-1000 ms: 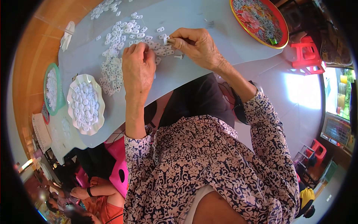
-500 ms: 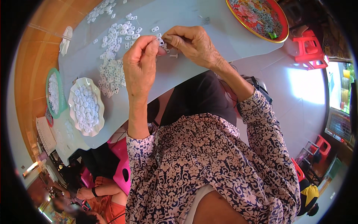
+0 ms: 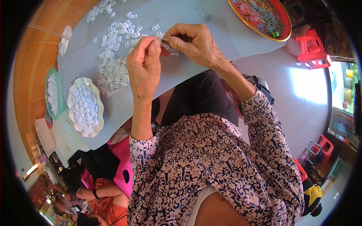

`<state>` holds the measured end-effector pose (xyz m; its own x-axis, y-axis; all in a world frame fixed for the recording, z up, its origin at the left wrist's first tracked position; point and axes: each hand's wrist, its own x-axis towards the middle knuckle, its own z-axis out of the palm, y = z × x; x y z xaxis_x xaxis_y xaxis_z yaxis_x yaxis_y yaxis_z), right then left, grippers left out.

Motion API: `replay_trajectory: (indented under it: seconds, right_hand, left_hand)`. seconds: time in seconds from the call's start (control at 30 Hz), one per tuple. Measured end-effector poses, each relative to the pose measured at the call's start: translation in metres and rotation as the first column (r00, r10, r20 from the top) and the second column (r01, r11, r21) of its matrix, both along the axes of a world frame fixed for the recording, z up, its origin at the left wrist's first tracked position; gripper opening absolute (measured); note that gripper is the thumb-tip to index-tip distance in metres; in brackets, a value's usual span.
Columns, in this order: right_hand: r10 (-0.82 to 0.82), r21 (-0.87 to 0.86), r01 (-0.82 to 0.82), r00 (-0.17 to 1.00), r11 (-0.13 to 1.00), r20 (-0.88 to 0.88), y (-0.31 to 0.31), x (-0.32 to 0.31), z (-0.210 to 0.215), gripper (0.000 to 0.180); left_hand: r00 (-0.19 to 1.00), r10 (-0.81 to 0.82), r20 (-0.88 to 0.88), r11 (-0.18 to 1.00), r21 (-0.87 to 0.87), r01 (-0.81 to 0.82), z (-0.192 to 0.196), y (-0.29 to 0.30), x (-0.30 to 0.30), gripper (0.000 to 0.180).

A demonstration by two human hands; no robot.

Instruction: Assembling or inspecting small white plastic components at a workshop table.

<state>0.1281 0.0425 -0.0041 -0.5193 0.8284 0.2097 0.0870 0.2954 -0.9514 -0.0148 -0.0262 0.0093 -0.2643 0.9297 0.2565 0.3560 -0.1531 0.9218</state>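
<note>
right of the scalloped bowl [image 3: 99, 123], the left hand [image 3: 145, 64] and right hand [image 3: 194, 42] seemingly pinch a small white part [image 3: 162, 42], mostly hidden. expect light, stiff, slippery plastic; grip opposite edges.

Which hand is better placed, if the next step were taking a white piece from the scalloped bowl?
Probably the left hand: it is nearer the scalloped bowl, which sits on the person's left; the right hand would likely have to reach past it. Both hands are pinching, though.
</note>
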Motion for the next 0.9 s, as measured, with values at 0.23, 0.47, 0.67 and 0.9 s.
replay_trajectory:
  seconds: [0.23,0.47,0.67,0.9]
  right_hand:
    - [-0.005,0.073,0.012,0.995,0.997,-0.098,-0.003,-0.002,0.002,0.013]
    - [-0.015,0.250,0.067,0.979,0.966,-0.202,-0.002,-0.005,-0.006,0.009]
    - [-0.022,0.172,0.043,0.992,0.984,-0.121,-0.002,-0.003,-0.002,0.012]
    - [-0.009,0.042,0.014,0.994,0.999,-0.112,-0.004,0.000,0.002,0.009]
  left_hand:
    - [0.932,-0.056,0.358,0.976,-0.176,0.127,0.003,-0.002,-0.003,0.030]
    - [0.444,-0.137,0.885,0.943,-0.021,0.333,-0.009,0.002,-0.007,0.019]
    - [0.672,-0.019,0.740,0.990,-0.081,0.117,-0.007,-0.002,0.003,0.013]
    - [0.938,-0.067,0.341,0.996,-0.035,0.084,-0.005,-0.005,0.006,0.015]
